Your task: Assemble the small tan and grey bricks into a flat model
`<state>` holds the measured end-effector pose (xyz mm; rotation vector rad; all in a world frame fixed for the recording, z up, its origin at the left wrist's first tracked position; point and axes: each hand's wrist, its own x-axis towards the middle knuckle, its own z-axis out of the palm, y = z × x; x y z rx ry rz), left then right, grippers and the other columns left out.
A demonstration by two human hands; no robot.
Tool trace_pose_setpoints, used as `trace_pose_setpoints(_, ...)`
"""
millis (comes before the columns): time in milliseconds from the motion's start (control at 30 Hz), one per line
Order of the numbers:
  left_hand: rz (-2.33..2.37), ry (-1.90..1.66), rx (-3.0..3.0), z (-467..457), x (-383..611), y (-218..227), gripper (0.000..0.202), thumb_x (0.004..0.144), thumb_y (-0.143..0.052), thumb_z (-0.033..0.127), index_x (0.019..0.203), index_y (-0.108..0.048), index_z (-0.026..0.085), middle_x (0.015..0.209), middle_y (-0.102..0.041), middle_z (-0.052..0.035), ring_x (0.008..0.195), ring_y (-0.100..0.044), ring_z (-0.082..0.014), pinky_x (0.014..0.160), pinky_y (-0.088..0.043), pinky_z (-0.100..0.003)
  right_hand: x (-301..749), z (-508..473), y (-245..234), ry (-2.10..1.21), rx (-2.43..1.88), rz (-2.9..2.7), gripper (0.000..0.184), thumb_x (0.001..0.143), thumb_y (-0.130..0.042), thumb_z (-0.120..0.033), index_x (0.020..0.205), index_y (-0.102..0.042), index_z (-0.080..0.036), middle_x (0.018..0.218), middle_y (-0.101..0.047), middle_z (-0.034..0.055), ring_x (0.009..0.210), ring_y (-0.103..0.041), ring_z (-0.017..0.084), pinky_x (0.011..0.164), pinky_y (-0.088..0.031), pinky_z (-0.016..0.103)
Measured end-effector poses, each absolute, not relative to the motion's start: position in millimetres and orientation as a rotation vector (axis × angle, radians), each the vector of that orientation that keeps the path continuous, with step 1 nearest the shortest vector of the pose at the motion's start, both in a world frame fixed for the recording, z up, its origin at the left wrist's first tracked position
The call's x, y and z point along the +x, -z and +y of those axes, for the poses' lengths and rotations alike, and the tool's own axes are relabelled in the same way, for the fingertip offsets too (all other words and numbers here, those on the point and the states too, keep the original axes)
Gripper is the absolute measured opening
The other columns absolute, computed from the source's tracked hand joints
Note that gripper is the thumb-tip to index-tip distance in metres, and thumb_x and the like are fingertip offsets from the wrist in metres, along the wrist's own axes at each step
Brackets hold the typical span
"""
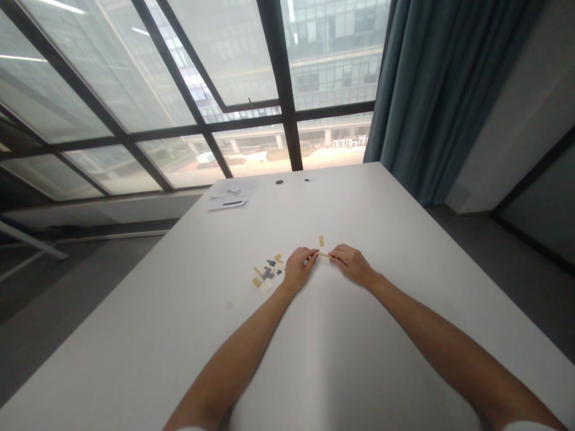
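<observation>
Both hands meet over the middle of the white table (269,347). A thin tan building-block strip (324,255) spans the gap between them. Its left end is pinched by the fingertips of my left hand (300,266), and its right end by those of my right hand (353,263). Just beyond the strip lies a small tan block piece (321,240), apart from both hands. To the left of my left hand is a loose pile of small grey pieces (268,273) and tan pieces (256,282). Part of the pile's right side is close behind my left wrist.
White papers (231,196) lie at the table's far left corner. Two small dark round items, a larger one (279,182) and a smaller one (307,179), are near the far edge. Windows stand behind the table, with a blue curtain (431,102) at the right.
</observation>
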<state>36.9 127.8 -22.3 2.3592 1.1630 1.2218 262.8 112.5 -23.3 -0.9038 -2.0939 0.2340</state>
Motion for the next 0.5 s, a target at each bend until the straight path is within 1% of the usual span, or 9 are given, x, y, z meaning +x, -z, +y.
trace_pose_setpoints(500, 1.127, -1.261, 2.322, 130.5, 36.7, 23.2, 0.022, 0.095, -0.059, 0.033, 0.103, -0.075, 0.021, 0.082, -0.068, -0.0043, 0.077, -0.06, -0.015, 0.073, -0.048, -0.028, 262.8, 111.7, 22.3, -0.239, -0.843, -2.153, 0.018, 0.099, -0.054, -0.029, 0.097, -0.069, -0.02, 0.089, -0.068, 0.0075, 0.086, -0.062, 0.02, 0.079, -0.051, 0.034)
